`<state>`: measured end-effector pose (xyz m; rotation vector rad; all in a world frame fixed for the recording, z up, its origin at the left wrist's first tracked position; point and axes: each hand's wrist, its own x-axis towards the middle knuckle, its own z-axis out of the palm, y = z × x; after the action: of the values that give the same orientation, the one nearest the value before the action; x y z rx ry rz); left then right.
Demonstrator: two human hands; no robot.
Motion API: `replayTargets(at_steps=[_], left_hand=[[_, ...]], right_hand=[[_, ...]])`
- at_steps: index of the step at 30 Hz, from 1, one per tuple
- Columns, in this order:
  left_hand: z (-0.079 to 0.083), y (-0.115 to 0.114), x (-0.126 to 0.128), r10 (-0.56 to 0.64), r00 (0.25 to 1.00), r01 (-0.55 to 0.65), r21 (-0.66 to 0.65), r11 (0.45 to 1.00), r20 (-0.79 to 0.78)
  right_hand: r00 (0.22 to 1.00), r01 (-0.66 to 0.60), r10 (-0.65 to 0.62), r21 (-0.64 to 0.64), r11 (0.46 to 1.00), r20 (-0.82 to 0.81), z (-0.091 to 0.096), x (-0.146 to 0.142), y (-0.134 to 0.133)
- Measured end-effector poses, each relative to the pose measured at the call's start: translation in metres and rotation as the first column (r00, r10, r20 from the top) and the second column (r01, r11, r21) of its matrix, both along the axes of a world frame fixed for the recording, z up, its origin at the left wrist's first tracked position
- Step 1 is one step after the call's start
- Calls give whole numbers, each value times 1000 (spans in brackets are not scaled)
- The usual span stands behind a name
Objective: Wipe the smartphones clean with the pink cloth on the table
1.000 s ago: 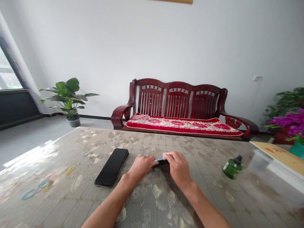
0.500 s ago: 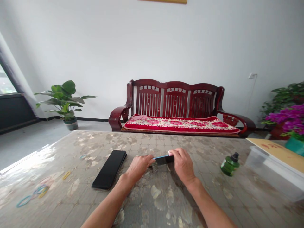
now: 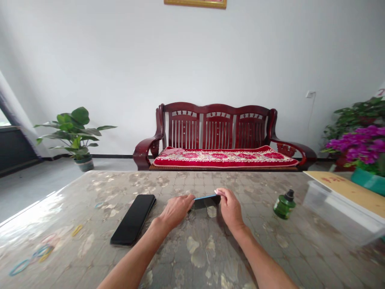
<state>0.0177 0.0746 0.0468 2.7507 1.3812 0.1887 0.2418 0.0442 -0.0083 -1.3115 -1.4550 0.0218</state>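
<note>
Between my two hands is a thin, glossy dark phone (image 3: 204,202) with a blue edge, tilted just above the table and seen nearly edge-on. My left hand (image 3: 177,208) is closed on its left end. At the right end, my right hand (image 3: 231,206) pinches it between thumb and fingers. A small whitish bit shows at the right fingertips, too small to make out. Left of my left forearm, a larger black phone (image 3: 133,219) lies flat, screen up, touched by neither hand.
Several coloured rubber bands (image 3: 42,252) lie at the table's left. On the right stand a green bottle (image 3: 284,204) with a black cap and a clear plastic box (image 3: 333,212) under a tan board (image 3: 345,188). Beyond the patterned tabletop (image 3: 168,261) is a red wooden bench (image 3: 218,124).
The camera view has tilted up and turned slightly right, shifting the scene left. Both hands keep their hold on the blue-edged phone, which now shows a clearer table reflection.
</note>
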Motion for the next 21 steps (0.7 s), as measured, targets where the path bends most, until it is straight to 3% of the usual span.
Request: replayTargets(at_steps=[4, 9, 14, 21], left_hand=[[2, 1, 5, -20, 999, 20, 3, 1000, -36], [6, 3, 8, -16, 998, 17, 15, 1000, -59], [7, 3, 13, -16, 995, 19, 34, 999, -100], [4, 8, 27, -9, 995, 13, 42, 999, -99]], right_hand=[[990, 4, -4, 0, 1000, -138, -7, 3, 4], [962, 98, -109, -57, 994, -251, -13, 7, 6], [947, 88, -123, -128, 988, -296, -18, 7, 7], [944, 65, -100, -121, 991, -314, -22, 7, 7]])
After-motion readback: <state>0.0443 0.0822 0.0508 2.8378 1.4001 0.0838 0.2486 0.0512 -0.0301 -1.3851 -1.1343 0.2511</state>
